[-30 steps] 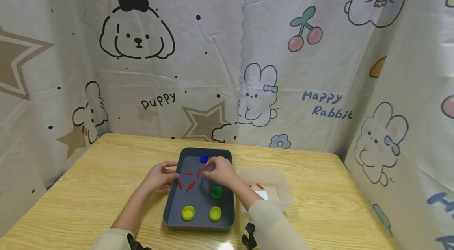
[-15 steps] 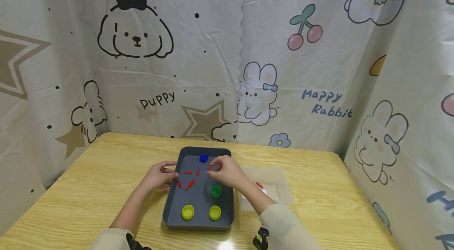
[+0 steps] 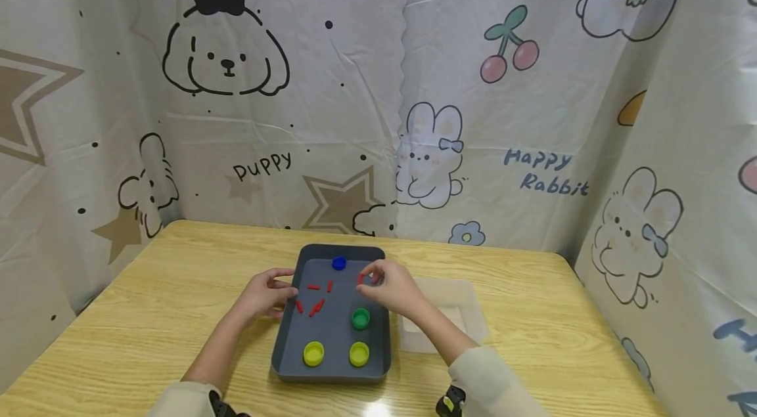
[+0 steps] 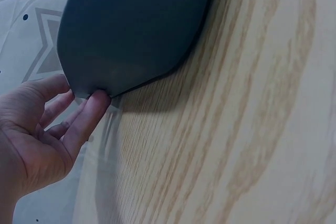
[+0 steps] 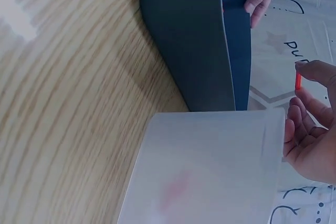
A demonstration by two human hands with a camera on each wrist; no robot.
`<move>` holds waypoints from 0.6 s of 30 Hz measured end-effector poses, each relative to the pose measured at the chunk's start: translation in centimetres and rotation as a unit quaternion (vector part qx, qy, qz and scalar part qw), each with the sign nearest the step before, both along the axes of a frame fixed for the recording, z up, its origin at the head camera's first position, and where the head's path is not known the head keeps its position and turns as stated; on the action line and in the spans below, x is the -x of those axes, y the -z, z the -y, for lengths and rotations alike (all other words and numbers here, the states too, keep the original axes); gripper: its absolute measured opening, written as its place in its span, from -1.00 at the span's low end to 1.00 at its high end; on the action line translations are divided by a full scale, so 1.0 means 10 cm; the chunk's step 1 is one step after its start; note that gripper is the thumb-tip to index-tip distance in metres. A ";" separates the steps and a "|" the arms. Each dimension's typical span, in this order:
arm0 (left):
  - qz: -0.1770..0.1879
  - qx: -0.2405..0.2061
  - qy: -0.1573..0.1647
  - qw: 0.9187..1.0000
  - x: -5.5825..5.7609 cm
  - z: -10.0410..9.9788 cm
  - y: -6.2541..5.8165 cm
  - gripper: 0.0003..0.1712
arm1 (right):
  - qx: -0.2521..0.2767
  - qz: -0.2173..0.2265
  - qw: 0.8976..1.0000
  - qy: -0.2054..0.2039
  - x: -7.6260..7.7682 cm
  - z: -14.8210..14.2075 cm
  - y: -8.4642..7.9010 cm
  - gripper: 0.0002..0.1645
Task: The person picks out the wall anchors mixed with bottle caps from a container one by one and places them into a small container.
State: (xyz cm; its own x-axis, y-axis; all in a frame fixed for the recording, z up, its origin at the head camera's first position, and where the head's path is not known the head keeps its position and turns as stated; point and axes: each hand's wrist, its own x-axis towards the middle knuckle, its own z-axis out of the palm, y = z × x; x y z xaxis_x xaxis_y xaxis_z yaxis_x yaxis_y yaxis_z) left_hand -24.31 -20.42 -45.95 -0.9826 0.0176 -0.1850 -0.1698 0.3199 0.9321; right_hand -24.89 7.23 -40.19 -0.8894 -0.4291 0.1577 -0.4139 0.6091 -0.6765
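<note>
Between thumb and index finger, my right hand (image 3: 390,285) pinches a small red stick (image 5: 298,80). This hand is raised over the right side of the dark grey tray (image 3: 337,372). At the tray's left rim, my left hand (image 3: 264,293) grips the edge with thumb and fingers; its fingertips (image 4: 97,98) meet the wall in the left wrist view. Several red sticks (image 3: 313,287) lie loose on the tray floor. Also in the tray are a blue cap (image 3: 339,263), a green cap (image 3: 361,319) and two yellow caps, a left one (image 3: 313,354) and a right one (image 3: 359,354).
A translucent plastic box (image 3: 473,312) stands right beside the tray, partly covered by my right forearm. A reddish blur shows through its wall in the right wrist view. Wooden table (image 3: 195,259) lies all round, with a printed curtain (image 3: 331,108) behind and at the sides.
My right hand has moved right with the red stick, from near the blue cap toward the tray's right rim. My left hand stays at the left rim.
</note>
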 end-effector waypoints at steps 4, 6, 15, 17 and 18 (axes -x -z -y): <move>0.000 -0.001 0.001 1.000 0.00 -0.01 0.00 -0.36 | 0.001 0.000 1.000 0.007 -0.02 -0.05 -0.02 -0.69; 0.000 -0.001 0.002 1.000 -0.01 -0.01 0.00 -0.36 | 0.004 -0.001 1.000 0.011 -0.03 -0.08 -0.03 -0.70; 0.003 -0.006 0.001 1.000 0.01 0.00 0.01 -0.37 | 0.003 -0.017 0.999 0.039 -0.06 -0.24 -0.01 -0.76; 0.002 -0.008 -0.001 1.000 0.01 0.00 0.02 -0.37 | 0.001 -0.016 0.999 0.048 -0.08 -0.27 -0.01 -0.76; 0.001 -0.007 0.001 1.000 0.01 0.01 0.02 -0.37 | 0.002 -0.013 0.999 0.053 -0.09 -0.29 -0.02 -0.77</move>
